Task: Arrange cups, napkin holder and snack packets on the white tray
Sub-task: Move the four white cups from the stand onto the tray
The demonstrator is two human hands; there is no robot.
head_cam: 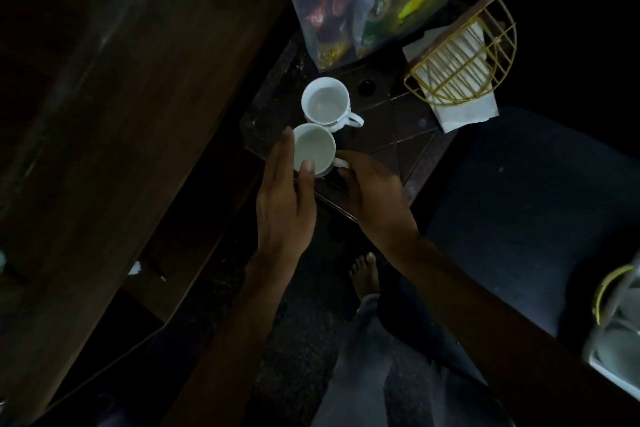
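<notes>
Two white cups stand on a small dark table (pixel 401 135). The far cup (pixel 325 103) has its handle pointing right. The near cup (pixel 313 149) sits at the table's front edge. My left hand (pixel 285 198) touches its left side with straight fingers, thumb at the near rim. My right hand (pixel 374 191) curls its fingers at that cup's handle. A gold wire napkin holder (pixel 464 59) with white napkins lies at the table's right corner. Snack packets (pixel 332 17) sit in a clear plastic bag at the back. A white tray edge (pixel 613 380) shows at the far right.
Dark wooden furniture (pixel 121 121) fills the left side. A blue padded seat (pixel 526 204) lies to the right of the table. My bare foot (pixel 363 276) stands on the dark floor below. Something with a yellow handle (pixel 609 288) rests by the tray.
</notes>
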